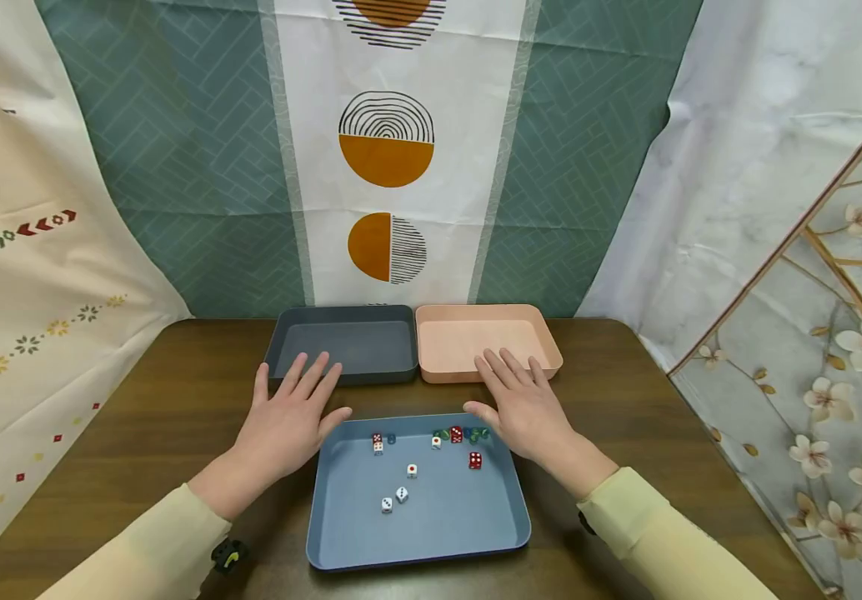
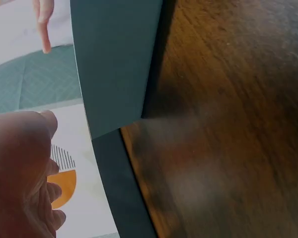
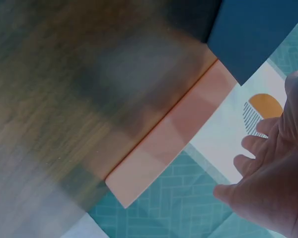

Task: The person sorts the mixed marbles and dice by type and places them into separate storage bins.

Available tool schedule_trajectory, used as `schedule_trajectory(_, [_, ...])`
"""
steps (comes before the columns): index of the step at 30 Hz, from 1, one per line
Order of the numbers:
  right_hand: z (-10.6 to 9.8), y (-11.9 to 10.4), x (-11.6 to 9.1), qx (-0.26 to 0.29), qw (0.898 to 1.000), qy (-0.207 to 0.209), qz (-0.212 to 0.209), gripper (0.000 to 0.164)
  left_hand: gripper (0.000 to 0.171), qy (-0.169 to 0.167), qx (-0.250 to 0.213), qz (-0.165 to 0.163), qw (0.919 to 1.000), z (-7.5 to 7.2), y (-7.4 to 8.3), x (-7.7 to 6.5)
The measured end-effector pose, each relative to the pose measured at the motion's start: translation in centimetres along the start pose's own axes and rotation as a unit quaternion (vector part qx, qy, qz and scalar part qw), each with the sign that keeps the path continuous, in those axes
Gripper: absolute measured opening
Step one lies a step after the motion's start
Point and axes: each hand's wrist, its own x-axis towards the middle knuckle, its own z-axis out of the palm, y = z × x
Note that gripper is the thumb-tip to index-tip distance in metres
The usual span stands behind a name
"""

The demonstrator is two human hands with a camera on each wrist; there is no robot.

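My left hand (image 1: 288, 421) is spread palm down over the left side of the blue tray (image 1: 416, 542), fingers straight and pointing toward the dark grey tray (image 1: 348, 346). On the other side, my right hand (image 1: 524, 408) is spread the same way, its fingertips overlapping the near edge of the pink tray (image 1: 468, 327) in the head view. Neither hand holds anything. Inside the blue tray lie several white dice, such as one die (image 1: 387, 505) near the middle, red dice like the one at right (image 1: 475, 460), and small green glassy pieces (image 1: 479, 434) along the far wall.
The dark grey and pink trays stand side by side at the back of the brown wooden table (image 1: 198, 383). A patterned curtain (image 1: 386, 250) hangs right behind them. Printed cloths flank the table, the floral one (image 1: 821, 400) at right.
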Motion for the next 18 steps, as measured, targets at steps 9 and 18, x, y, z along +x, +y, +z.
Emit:
schedule_trajectory(9, [0.2, 0.0, -1.2, -0.013, 1.0, 0.007, -0.025, 0.084, 0.075, 0.001, 0.01, 0.016, 0.9998, 0.2, 0.6, -1.3])
schedule_trajectory(18, [0.5, 0.2, -2.1, -0.003, 0.999, 0.017, -0.036, 0.084, 0.074, 0.005, 0.024, 0.024, 0.9994, 0.3, 1.0, -1.8])
